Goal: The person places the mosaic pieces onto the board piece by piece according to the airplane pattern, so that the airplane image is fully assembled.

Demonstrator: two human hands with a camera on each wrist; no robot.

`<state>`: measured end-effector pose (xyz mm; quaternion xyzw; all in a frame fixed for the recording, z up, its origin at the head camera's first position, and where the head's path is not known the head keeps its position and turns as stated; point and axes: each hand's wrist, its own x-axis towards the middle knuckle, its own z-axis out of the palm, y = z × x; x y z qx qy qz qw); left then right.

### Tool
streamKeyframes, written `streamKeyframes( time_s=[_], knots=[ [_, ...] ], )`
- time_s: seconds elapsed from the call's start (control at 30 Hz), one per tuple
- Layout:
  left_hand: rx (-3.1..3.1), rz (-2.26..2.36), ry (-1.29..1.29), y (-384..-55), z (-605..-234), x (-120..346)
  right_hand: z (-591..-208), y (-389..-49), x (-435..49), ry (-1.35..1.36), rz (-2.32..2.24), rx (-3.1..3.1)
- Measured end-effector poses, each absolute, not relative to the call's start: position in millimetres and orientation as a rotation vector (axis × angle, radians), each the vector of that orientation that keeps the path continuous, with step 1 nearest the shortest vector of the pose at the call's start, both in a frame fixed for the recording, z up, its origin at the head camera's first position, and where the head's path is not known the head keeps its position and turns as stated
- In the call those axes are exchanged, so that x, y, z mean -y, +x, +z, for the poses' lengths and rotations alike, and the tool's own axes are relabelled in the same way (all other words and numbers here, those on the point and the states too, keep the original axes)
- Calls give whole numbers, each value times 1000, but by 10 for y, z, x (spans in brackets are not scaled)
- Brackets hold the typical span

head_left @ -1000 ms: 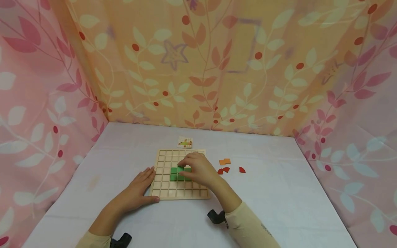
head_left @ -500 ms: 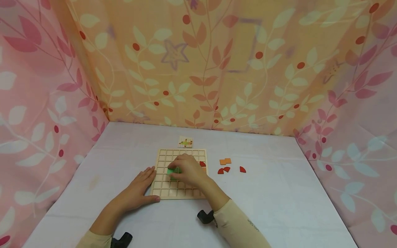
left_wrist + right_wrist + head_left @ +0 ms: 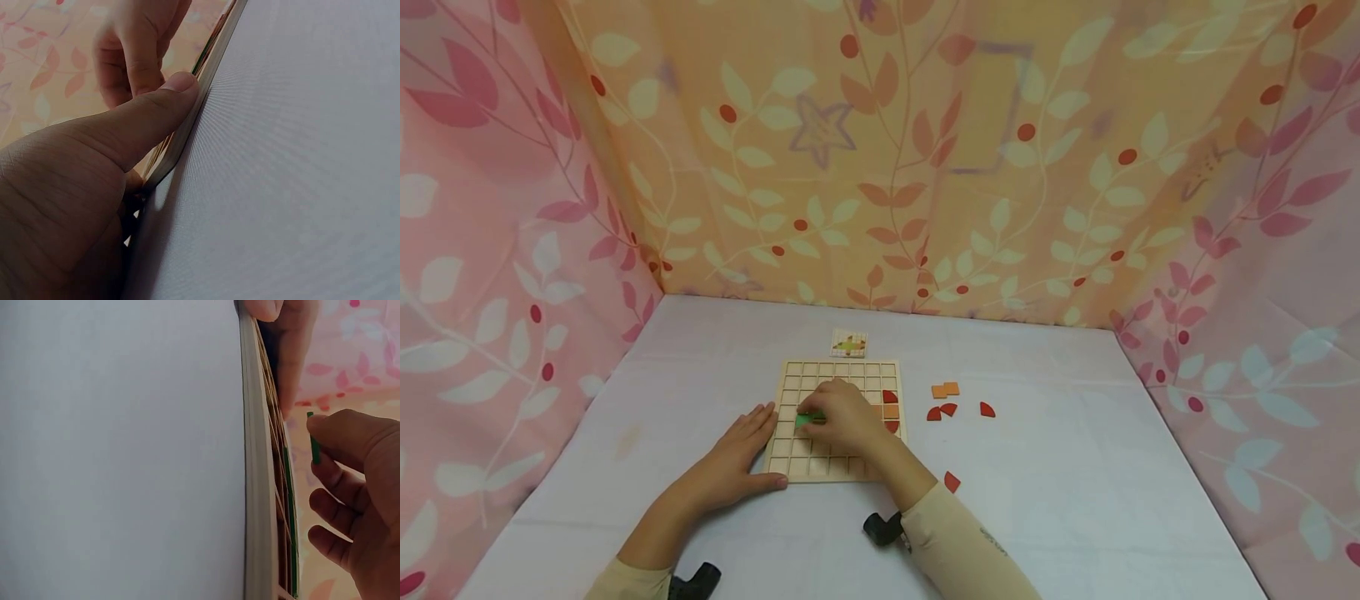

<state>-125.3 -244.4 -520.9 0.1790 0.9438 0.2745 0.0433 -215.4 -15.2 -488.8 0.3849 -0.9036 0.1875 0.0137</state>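
My right hand (image 3: 844,417) pinches a small green square tile (image 3: 314,440) between thumb and fingertips, just above the left part of a wooden grid board (image 3: 799,468). In the right wrist view the tile stands apart from the board, its thin edge showing. Green pieces (image 3: 292,525) sit in the board's cells there; in the head view my right hand hides them. At the board's right side lie red quarter-circle tiles (image 3: 890,397) and an orange square tile (image 3: 891,412). My left hand (image 3: 730,458) rests against the board's left edge, fingers straight, thumb at the front left corner.
A small pattern card (image 3: 849,343) lies behind the board. To the right are two loose orange square tiles (image 3: 951,388) and several red quarter-circle tiles (image 3: 987,409), one of them (image 3: 952,482) nearer the front. Patterned curtains (image 3: 895,167) enclose the white table (image 3: 1052,467).
My right hand has moved left across the board with a green tile pinched in it, uncovering the red and orange tiles at the board's right. My left hand stays where it was.
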Motion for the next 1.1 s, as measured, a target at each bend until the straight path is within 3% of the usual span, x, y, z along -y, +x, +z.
streamKeyframes(
  time_s=[1.1],
  knots=[
    [-2892,855,536,-1276,-5284,2471,-4947,-2150,231,1221,467,2855]
  ],
)
